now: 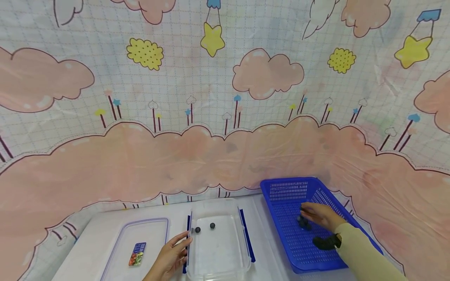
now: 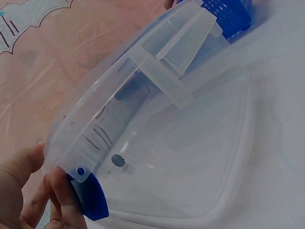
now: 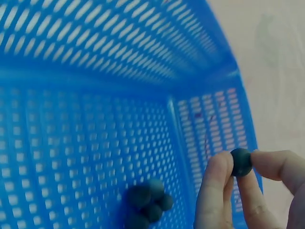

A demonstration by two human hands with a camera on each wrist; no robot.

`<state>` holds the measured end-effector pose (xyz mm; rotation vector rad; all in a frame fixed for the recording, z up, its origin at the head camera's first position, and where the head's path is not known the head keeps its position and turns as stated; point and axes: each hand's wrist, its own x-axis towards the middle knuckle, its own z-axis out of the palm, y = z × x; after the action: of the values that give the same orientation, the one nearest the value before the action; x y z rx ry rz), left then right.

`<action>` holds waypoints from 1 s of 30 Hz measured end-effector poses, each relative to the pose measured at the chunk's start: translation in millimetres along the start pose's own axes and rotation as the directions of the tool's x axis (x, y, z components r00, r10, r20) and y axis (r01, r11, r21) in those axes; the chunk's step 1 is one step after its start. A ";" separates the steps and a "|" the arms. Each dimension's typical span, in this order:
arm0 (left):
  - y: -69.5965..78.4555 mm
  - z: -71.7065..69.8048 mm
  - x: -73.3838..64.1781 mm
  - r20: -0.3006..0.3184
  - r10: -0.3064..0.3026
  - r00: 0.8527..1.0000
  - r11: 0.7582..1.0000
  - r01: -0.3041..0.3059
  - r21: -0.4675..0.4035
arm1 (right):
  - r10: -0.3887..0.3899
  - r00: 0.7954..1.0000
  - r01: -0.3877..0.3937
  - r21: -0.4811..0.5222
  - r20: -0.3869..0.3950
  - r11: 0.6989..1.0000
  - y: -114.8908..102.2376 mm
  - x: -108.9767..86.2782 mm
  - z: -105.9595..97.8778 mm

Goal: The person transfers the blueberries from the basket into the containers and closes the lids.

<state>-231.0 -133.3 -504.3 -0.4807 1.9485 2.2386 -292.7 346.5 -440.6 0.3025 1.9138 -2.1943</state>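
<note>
Your left hand (image 1: 170, 255) grips the clear box (image 1: 218, 251) at its left side. Two dark balls (image 1: 212, 225) lie inside the box. Right of the box, your right hand (image 1: 321, 215) pinches one ball (image 3: 241, 161) over the blue basket (image 1: 290, 192), which holds a ball cluster (image 3: 152, 212).

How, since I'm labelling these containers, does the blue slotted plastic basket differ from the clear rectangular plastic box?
The basket is blue, while the box is colourless and see-through. The basket's walls are pierced with slots; the box's are solid. The basket holds a clump of small dark balls; the box holds two dark balls, lying apart. Both are open on top.
</note>
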 end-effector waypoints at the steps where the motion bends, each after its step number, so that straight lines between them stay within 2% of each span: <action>1: 0.5 0.0 0.2 -0.001 -0.003 1.000 1.000 0.003 -0.002 | 0.010 1.000 -0.011 0.052 0.011 0.999 -0.3 -0.9 2.2; 3: 1.0 -0.2 0.6 0.002 -0.005 1.000 1.000 0.005 -0.003 | 0.028 0.999 -0.033 0.130 0.041 0.991 -0.9 -2.2 6.2; 6: 0.5 -0.6 1.1 0.010 -0.002 1.000 1.000 0.002 -0.004 | 0.025 0.998 -0.035 0.154 0.064 0.987 -1.1 -3.0 12.9; 9: -0.4 -1.3 1.6 0.024 0.004 1.000 1.000 -0.004 -0.007 | 0.014 0.997 -0.024 0.138 0.075 0.990 -0.5 -1.0 19.5; 20: -4.0 -2.5 0.6 0.045 -0.012 0.999 1.000 0.012 -0.012 | -0.008 1.000 0.007 0.060 0.027 0.998 12.1 4.2 36.9; 30: 1.1 -3.0 2.9 0.034 -0.014 0.999 1.000 0.014 0.002 | -0.008 0.998 0.003 0.080 0.061 0.997 17.1 3.7 45.8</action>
<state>-233.6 -136.8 -504.6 -0.4512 1.9252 2.2214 -291.9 298.8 -451.7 0.2404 1.8001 -2.2605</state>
